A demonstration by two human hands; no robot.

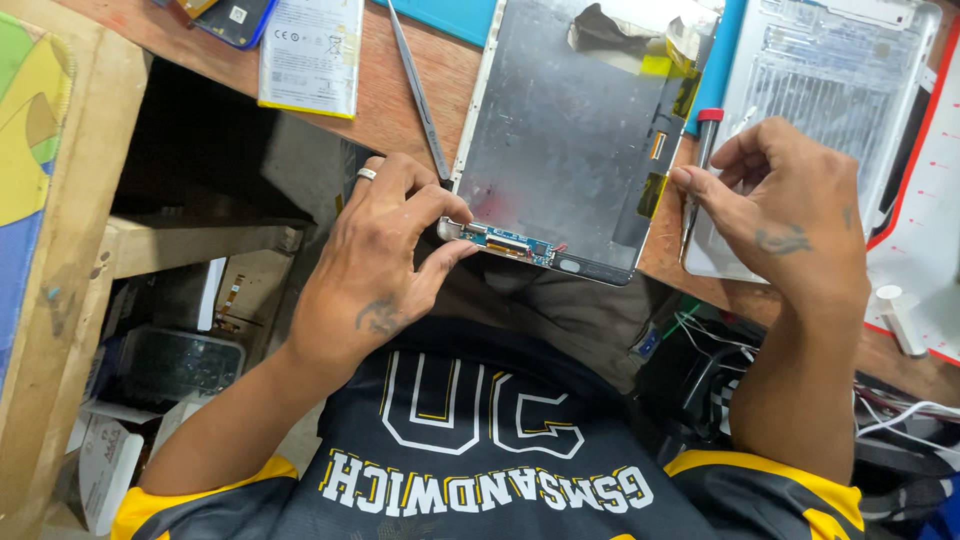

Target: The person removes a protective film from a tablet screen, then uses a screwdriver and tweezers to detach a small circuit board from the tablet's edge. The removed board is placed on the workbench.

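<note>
1. The opened tablet panel (pixel 570 140) lies face down on the bench (pixel 400 90), its lower edge overhanging toward the person; bare grey metal backing shows, so the rear cover is already off.
2. The left hand (pixel 375 260), at the panel's 7 o'clock corner, pinches the small blue circuit strip (pixel 505 243) between thumb and fingers; the strip looks still seated along the bottom edge.
3. The right hand (pixel 785 215), at the panel's 3 o'clock, is curled around a red-capped screwdriver (pixel 700 165), tip pointing down beside the panel's edge.
4. Yellow tape (pixel 655 65) and a loose dark flap (pixel 600 30) near 12 o'clock suggest parts partly peeled; reassembly appears outstanding.
5. Tweezers (pixel 420 95) lie at 10 o'clock, a flat battery pack (pixel 312 55) beyond them, a second silvery device shell (pixel 830 90) at 2 o'clock.
6. The screwdriver tip is hidden behind the fingers; whether screws remain is too small to tell.
</note>
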